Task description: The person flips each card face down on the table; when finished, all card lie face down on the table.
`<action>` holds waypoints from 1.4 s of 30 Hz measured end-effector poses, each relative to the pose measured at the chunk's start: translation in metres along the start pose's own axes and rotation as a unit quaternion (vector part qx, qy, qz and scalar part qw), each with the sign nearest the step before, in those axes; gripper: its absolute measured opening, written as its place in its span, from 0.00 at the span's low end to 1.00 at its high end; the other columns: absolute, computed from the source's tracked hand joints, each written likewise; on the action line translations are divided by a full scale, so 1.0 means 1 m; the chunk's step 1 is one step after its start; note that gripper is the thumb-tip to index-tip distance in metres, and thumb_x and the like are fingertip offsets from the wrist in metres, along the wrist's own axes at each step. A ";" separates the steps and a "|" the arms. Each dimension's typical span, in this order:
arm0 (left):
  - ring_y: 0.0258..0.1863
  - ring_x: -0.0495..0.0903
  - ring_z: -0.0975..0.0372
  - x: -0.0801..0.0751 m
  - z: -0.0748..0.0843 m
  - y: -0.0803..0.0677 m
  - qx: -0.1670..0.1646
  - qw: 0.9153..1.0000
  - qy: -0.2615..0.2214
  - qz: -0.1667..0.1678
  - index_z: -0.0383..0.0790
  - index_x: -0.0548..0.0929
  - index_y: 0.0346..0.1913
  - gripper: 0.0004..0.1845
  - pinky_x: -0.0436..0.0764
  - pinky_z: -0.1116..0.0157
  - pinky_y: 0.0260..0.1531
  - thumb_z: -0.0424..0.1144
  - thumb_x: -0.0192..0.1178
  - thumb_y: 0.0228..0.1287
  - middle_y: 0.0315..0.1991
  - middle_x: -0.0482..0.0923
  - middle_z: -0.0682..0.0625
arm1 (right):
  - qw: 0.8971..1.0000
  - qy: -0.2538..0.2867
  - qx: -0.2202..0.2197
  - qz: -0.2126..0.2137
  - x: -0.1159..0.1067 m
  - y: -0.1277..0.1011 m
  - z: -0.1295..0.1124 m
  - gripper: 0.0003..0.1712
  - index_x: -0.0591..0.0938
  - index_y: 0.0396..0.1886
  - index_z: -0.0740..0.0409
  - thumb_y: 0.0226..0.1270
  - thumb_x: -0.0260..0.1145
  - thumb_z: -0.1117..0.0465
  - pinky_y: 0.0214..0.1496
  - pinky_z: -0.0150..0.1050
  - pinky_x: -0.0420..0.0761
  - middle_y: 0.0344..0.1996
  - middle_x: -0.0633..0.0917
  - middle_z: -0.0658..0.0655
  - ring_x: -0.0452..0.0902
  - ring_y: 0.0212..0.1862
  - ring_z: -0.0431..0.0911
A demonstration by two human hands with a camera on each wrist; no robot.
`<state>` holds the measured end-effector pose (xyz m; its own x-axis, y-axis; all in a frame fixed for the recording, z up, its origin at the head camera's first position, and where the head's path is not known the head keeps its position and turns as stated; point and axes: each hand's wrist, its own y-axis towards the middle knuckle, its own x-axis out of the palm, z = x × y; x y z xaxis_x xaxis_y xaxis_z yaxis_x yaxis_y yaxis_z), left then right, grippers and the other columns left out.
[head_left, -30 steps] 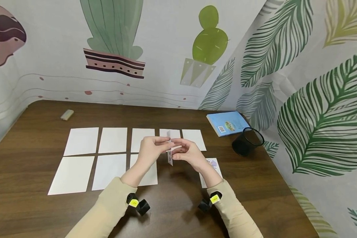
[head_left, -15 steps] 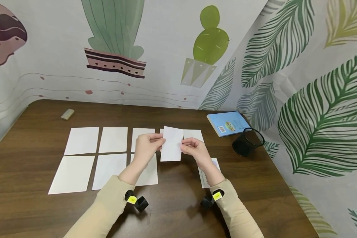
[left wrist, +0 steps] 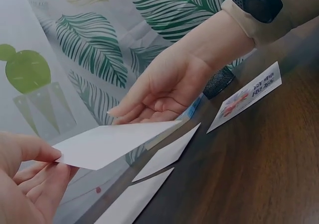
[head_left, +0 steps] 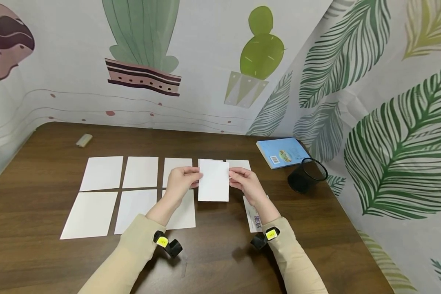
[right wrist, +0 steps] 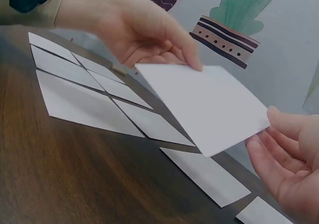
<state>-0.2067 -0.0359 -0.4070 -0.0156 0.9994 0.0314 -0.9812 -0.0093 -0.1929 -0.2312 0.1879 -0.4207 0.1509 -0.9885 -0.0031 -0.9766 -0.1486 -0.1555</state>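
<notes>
A card (head_left: 213, 181) with its blank white side showing is held above the table. My left hand (head_left: 180, 183) pinches its left edge between thumb and fingers. At the opposite edge, my right hand (head_left: 248, 183) pinches it likewise, as the right wrist view shows with that hand (right wrist: 289, 157) at the card's corner. Below my right forearm lies another card (head_left: 252, 216), face up with a printed picture and characters, partly covered by the wrist in the head view; its picture shows in the left wrist view. Several blank white cards (head_left: 88, 214) lie in two rows on the table.
A blue book (head_left: 283, 152) lies at the back right, beside a black mesh pen holder (head_left: 303, 179). A small pale block (head_left: 84, 140) sits at the back left. Patterned cloth (head_left: 202, 73) hangs behind the brown table (head_left: 213, 261).
The card first stood edge-on between both hands. It has turned so that its blank side faces me, and my right hand has moved right to its far edge.
</notes>
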 end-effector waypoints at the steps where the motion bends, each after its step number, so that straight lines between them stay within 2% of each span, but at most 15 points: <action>1: 0.29 0.81 0.69 0.000 -0.001 0.001 -0.001 1.000 -0.001 -0.002 0.25 0.82 0.50 0.15 0.84 0.73 0.35 0.30 0.62 0.63 0.46 0.84 0.35 | 1.000 0.004 0.000 0.001 0.000 0.000 0.000 0.17 0.75 0.54 0.76 0.71 0.59 0.68 0.39 0.28 0.84 0.29 0.83 0.46 0.80 0.31 0.37; 6: 0.29 0.80 0.68 0.001 -0.006 0.003 -0.006 1.000 0.015 -0.016 0.26 0.82 0.51 0.15 0.85 0.71 0.36 0.31 0.63 0.63 0.46 0.84 0.35 | 1.000 0.013 0.003 0.001 -0.003 -0.001 0.001 0.05 0.79 0.42 0.65 0.68 0.61 0.71 0.36 0.27 0.83 0.27 0.84 0.47 0.79 0.28 0.37; 11: 0.31 0.82 0.66 -0.002 -0.011 0.006 -0.012 0.999 0.038 -0.033 0.26 0.82 0.51 0.16 0.85 0.69 0.38 0.32 0.64 0.63 0.46 0.84 0.35 | 1.000 0.016 0.012 -0.016 -0.007 -0.002 0.001 0.05 0.80 0.36 0.60 0.68 0.60 0.72 0.35 0.28 0.83 0.26 0.84 0.47 0.79 0.27 0.37; 17: 0.29 0.83 0.67 -0.008 -0.016 0.009 -0.014 0.997 0.062 -0.047 0.27 0.84 0.48 0.16 0.85 0.71 0.36 0.34 0.67 0.61 0.43 0.86 0.38 | 0.998 0.002 0.040 -0.040 -0.013 -0.003 0.004 0.05 0.80 0.36 0.60 0.67 0.61 0.72 0.36 0.28 0.84 0.26 0.84 0.47 0.80 0.29 0.36; 22: 0.23 0.82 0.68 -0.010 -0.021 0.012 -0.024 0.995 0.081 -0.055 0.25 0.84 0.46 0.15 0.84 0.72 0.32 0.33 0.68 0.59 0.37 0.87 0.39 | 0.996 -0.029 0.064 -0.063 -0.015 -0.004 0.009 0.03 0.78 0.39 0.66 0.66 0.61 0.72 0.36 0.28 0.84 0.26 0.83 0.48 0.81 0.29 0.37; 26: 0.20 0.81 0.68 -0.011 -0.023 0.012 -0.037 0.988 0.138 -0.063 0.27 0.85 0.43 0.13 0.83 0.72 0.28 0.33 0.70 0.57 0.29 0.87 0.44 | 0.992 -0.061 0.084 -0.075 -0.016 -0.005 0.012 0.08 0.77 0.42 0.73 0.65 0.62 0.72 0.36 0.29 0.84 0.27 0.82 0.50 0.80 0.28 0.37; 31: 0.16 0.79 0.68 -0.009 -0.021 0.009 -0.060 0.971 0.218 -0.077 0.30 0.87 0.37 0.10 0.81 0.74 0.23 0.34 0.72 0.54 0.21 0.84 0.49 | 0.983 -0.124 0.108 -0.078 -0.015 -0.006 0.013 0.15 0.77 0.46 0.79 0.64 0.64 0.71 0.36 0.30 0.85 0.27 0.83 0.52 0.81 0.28 0.38; 35: 0.15 0.78 0.68 -0.007 -0.021 0.005 -0.063 0.959 0.263 -0.081 0.32 0.88 0.33 0.09 0.78 0.74 0.21 0.36 0.72 0.53 0.17 0.83 0.51 | 0.974 -0.172 0.125 -0.075 -0.013 -0.008 0.014 0.15 0.79 0.44 0.78 0.62 0.67 0.70 0.34 0.30 0.85 0.24 0.84 0.53 0.82 0.26 0.38; 42: 0.14 0.78 0.67 -0.004 -0.023 0.002 -0.053 0.951 0.298 -0.066 0.34 0.87 0.31 0.08 0.76 0.74 0.20 0.35 0.73 0.52 0.14 0.81 0.51 | 0.964 -0.211 0.146 -0.070 -0.010 -0.010 0.013 0.12 0.82 0.38 0.75 0.60 0.70 0.68 0.33 0.31 0.86 0.21 0.85 0.52 0.81 0.24 0.37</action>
<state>-0.2045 -0.0389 -0.4297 0.2489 0.8331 -0.4940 -0.9419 0.0893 -0.3238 -0.2213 0.1995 -0.4322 0.3867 -0.8515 -0.3542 -0.8666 -0.2043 -0.4552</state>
